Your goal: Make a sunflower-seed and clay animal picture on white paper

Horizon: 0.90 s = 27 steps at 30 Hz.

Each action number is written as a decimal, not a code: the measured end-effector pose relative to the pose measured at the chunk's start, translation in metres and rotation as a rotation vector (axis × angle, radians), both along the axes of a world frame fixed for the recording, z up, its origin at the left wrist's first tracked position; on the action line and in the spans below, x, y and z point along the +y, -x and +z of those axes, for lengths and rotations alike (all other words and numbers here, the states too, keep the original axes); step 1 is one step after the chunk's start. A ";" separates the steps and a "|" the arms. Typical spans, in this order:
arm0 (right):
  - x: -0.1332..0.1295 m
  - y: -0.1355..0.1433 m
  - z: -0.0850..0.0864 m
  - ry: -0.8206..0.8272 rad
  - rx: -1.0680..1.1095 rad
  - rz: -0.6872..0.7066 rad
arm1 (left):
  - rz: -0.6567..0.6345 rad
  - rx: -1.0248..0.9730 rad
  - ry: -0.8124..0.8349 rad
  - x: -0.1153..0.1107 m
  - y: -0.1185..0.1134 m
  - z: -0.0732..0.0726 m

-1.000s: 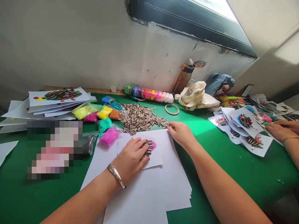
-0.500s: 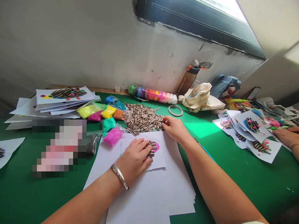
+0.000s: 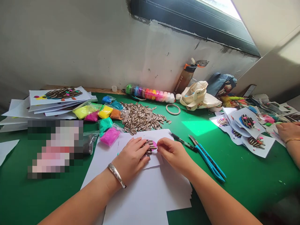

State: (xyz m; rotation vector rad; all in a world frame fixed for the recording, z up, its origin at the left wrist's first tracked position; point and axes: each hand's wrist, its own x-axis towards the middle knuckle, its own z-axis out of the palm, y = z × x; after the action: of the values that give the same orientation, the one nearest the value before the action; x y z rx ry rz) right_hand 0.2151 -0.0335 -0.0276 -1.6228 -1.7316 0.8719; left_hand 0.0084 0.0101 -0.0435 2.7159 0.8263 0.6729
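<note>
My left hand point(image 3: 134, 153) lies flat on a small white sheet point(image 3: 153, 162), its fingers spread and partly covering rows of striped sunflower seeds point(image 3: 149, 147). The seeds are set on a flat magenta clay shape point(image 3: 154, 144), whose right side shows. At that right edge, my right hand point(image 3: 172, 152) is closed in a pinch on a sunflower seed that is mostly hidden by the fingertips. Larger white sheets point(image 3: 142, 193) lie under the small one. Just beyond them spreads a heap of loose sunflower seeds point(image 3: 142, 118).
Bagged coloured clay point(image 3: 110, 136) sits left of the heap. A blue utility knife point(image 3: 208, 159) and black pen point(image 3: 182, 142) lie right of my right hand. Seed pictures point(image 3: 249, 122) lie farther right, near another person's hand point(image 3: 289, 131). A bottle point(image 3: 185, 78) stands behind.
My right hand has moved from the edge of the seed heap back to the magenta clay, uncovering the pen and knife. My left hand stays on the small sheet. The view has shifted slightly.
</note>
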 end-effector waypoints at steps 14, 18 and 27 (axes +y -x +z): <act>-0.001 0.012 -0.009 -0.200 -0.311 0.150 | 0.018 -0.001 0.023 0.000 0.001 -0.004; 0.001 0.012 -0.013 -0.218 -0.376 0.160 | 0.030 -0.032 0.049 0.000 0.003 -0.006; 0.000 0.006 -0.015 -0.222 -0.451 0.208 | 0.084 -0.132 0.049 0.002 0.007 -0.011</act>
State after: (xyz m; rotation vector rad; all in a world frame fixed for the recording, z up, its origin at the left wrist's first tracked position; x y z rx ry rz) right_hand 0.2096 -0.0340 -0.0422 -1.5904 -2.2484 0.3965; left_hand 0.0012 0.0122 -0.0541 2.5734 0.9161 0.8284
